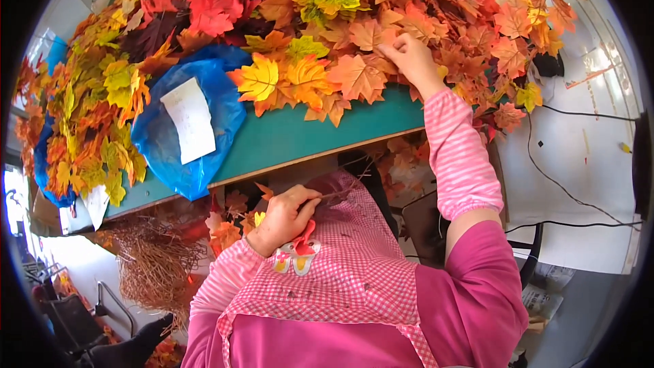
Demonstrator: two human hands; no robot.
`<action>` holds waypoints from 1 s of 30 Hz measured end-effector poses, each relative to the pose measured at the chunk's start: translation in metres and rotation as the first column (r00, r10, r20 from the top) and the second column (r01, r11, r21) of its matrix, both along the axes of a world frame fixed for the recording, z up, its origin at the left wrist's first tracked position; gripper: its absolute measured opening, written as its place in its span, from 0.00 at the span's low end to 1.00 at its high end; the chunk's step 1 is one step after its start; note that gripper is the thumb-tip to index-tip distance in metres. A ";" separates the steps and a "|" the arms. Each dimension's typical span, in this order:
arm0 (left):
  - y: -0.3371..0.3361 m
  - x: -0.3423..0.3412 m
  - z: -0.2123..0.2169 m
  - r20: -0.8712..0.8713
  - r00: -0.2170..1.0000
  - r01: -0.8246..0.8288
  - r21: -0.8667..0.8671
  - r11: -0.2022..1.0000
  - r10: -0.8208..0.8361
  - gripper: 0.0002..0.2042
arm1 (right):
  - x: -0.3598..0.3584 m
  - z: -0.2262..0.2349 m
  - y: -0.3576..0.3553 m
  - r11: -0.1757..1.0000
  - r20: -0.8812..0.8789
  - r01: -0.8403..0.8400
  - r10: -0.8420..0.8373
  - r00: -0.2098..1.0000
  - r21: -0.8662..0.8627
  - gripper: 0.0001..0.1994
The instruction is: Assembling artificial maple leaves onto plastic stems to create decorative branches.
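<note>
My left hand (286, 215) is closed around a thin brown twig-like stem (337, 195) over my lap. The stem's thin branching ends point away toward the table. Out over the table, my right hand (412, 61) has its fingers pinched at an orange artificial maple leaf (366, 34) on the near side of a big heap. Around it lie more artificial leaves, such as a peach-orange one (357, 76) just left of the wrist and a yellow one (259, 78) near the table's front. What sits between the right fingertips is partly hidden.
The heap covers most of the green table (300, 138). A blue plastic bag (225, 133) with a white paper slip (189, 120) hangs over its front edge. Bundled brown stems (153, 259) hang at lower left. Black cables (565, 194) run along the right.
</note>
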State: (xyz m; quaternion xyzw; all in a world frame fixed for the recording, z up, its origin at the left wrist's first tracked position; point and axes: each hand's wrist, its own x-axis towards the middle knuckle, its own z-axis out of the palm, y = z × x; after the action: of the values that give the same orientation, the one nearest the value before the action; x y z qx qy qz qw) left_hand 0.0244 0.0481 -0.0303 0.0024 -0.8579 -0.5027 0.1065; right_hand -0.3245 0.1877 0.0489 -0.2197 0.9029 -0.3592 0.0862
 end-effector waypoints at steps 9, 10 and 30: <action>-0.003 0.006 -0.001 0.000 1.000 -0.007 0.028 1.000 0.007 0.06 | 0.070 -0.017 -0.015 0.980 -0.386 0.031 -0.106 0.917 -0.195 0.16; -0.002 0.006 -0.001 0.013 1.000 0.028 0.040 0.999 -0.028 0.06 | 0.075 -0.021 -0.023 0.992 -0.399 0.060 -0.101 0.911 -0.115 0.16; -0.014 0.024 0.010 -0.320 0.947 -0.099 -0.168 0.981 0.041 0.07 | 0.235 -0.010 -0.018 0.747 0.017 -0.600 0.630 0.776 -0.287 0.07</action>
State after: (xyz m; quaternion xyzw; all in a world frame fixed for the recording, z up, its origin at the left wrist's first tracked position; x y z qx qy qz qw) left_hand 0.0479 0.0342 -0.0200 -0.0571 -0.8714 -0.4124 0.2596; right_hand -0.0892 0.1694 0.0393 -0.4938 0.7168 -0.4400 0.2206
